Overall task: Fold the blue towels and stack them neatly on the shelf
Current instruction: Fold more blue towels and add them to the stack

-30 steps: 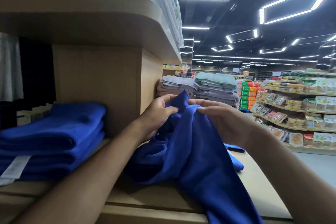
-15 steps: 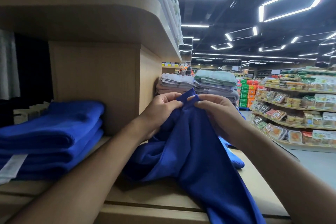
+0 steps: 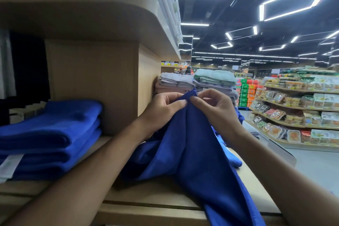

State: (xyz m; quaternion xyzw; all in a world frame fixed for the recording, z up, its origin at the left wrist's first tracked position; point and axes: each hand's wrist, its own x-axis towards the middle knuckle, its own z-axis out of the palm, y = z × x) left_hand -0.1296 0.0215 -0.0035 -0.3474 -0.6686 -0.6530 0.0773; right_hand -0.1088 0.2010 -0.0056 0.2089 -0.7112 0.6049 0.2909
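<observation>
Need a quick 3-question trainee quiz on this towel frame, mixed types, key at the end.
1. True or false: both hands pinch the same raised corner of the loose blue towel.
2. Where is the stack of folded blue towels? A) on the shelf left of the hands B) hanging off the shelf's front edge C) on the floor
3. What lies behind the hands, further along the shelf?

Key:
1. True: left hand and right hand meet at its top.
2. A
3. Stacks of grey and green folded towels.
</observation>
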